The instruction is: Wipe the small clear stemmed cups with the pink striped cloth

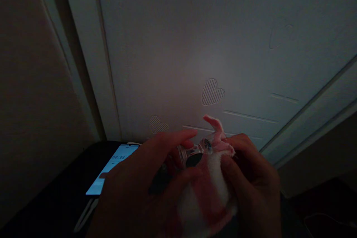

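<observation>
- While the room is very dark, two hands meet near the bottom of the view, just in front of a white door [195, 44].
- The left hand [145, 178] pinches a clear little thing [195, 154] between a long finger on top and the thumb below.
- It is shiny like glass and has a dark round spot on it. I cannot tell what it is.
- The right hand [251, 178] has its fingers curled tight around a fluffy cloth [212, 189] that is pink and white.
- The cloth touches the clear little thing, and one pink corner sticks up behind it.
- A phone [114, 167] glows blue to the left of the hands, lying on a dark table [55, 200], with numbers on its screen.
- A striped heart [212, 91] is on the door, far behind the hands.
</observation>
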`<state>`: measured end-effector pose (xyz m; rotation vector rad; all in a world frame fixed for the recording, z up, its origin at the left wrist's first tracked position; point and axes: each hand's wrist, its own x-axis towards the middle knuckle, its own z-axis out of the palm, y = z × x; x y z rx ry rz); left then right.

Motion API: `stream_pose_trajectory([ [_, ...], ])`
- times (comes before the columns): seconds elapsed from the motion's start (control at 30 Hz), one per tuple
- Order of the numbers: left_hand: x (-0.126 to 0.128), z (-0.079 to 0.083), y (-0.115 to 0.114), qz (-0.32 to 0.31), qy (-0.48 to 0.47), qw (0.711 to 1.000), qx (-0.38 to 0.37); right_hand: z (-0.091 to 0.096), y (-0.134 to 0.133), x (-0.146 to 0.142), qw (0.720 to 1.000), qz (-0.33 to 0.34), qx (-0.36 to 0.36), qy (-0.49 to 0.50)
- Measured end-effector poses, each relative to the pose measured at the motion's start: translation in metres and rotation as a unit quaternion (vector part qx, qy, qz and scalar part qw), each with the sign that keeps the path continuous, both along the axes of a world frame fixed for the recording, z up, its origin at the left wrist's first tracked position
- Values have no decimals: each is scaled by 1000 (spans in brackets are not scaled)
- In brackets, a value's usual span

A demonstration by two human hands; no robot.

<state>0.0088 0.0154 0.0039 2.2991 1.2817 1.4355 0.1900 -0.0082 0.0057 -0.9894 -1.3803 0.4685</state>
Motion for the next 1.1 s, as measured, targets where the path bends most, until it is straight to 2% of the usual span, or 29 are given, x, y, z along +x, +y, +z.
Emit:
stream_pose_trajectory([
  [0.13, -1, -4, 4, 3, 17, 1000, 23, -5, 0, 2, 1000, -19, 0, 8],
  [0.4, -3, -8, 6, 17, 1, 998, 60, -7, 2, 4, 999, 4, 12, 30],
  [0.53, -3, -8, 4, 19, -8, 999, 40, -4, 2, 3, 1000, 11, -17, 22],
  [0.7, -4, -7, 6, 52, 5, 998, 43, -4, 0, 4, 1000, 7, 12, -9],
  [0.8, -3, -4, 4, 52, 4, 999, 12, -5, 0, 2, 999, -7, 38, -24],
  [0.9, 0, 1, -1, 60, -36, 997, -45, -5, 0, 1, 997, -25, 60, -45],
  [1.1, 8, 4, -4, 25, -78, 993, -82, -5, -1, 0, 991, -80, 71, -84],
])
